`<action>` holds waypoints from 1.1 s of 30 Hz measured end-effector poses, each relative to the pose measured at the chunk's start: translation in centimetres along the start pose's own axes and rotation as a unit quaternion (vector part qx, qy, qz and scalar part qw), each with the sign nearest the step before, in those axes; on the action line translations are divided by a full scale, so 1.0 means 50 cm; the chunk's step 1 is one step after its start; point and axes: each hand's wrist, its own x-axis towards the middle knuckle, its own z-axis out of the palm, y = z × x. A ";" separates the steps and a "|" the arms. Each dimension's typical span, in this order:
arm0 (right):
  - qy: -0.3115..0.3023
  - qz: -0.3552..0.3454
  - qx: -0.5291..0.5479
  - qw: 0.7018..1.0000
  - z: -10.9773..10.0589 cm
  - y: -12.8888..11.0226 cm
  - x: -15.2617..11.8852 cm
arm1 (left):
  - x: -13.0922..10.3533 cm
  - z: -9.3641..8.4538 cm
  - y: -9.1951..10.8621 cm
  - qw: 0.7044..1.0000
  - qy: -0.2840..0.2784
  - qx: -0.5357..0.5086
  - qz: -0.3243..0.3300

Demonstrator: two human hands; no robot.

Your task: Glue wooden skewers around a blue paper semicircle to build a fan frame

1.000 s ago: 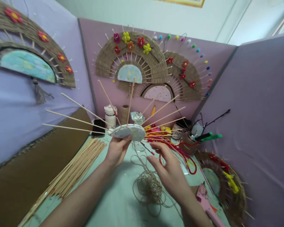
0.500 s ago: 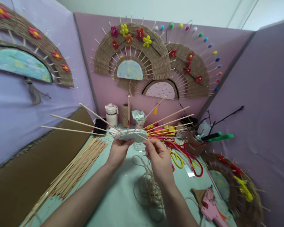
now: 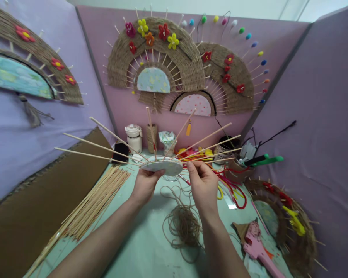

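A pale half-round piece with several thin wooden sticks fanning out from its far edge is held up over the table. My left hand grips its near left edge, thumb on top. At its right end my right hand is closed, thumb and forefinger pinched beside the lowest sticks; what lies between the fingertips is too small to make out. Below the hands lies a loose tangle of twine.
Loose sticks lie at left beside a brown cardboard piece. A pink glue gun and a woven fan are at right. Behind stand a lidded jar, a twine spool and colourful pipe cleaners.
My right hand has moved right, away from the middle of the half-round piece to its right end. More of the pale surface and the twine now shows. The view has shifted slightly.
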 end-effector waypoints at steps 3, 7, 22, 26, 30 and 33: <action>0.011 0.003 0.000 1.000 -0.001 0.008 0.005 | 0.001 0.001 0.003 1.000 0.004 -0.006 -0.003; 0.022 0.004 0.006 1.000 -0.002 0.014 0.011 | 0.002 0.000 0.003 1.000 0.001 -0.006 -0.009; 0.023 0.021 0.003 1.000 0.003 0.027 0.014 | -0.002 0.007 0.008 1.000 -0.003 -0.012 -0.018; 0.019 0.025 0.000 1.000 0.005 0.029 0.015 | -0.002 0.008 0.009 1.000 0.000 -0.021 -0.020; 0.014 0.033 -0.003 0.999 0.007 0.029 0.017 | 0.000 0.007 0.007 0.999 -0.005 -0.027 -0.018; 0.009 0.032 -0.008 0.999 0.007 0.029 0.018 | 0.000 0.006 0.008 0.999 -0.012 -0.030 -0.018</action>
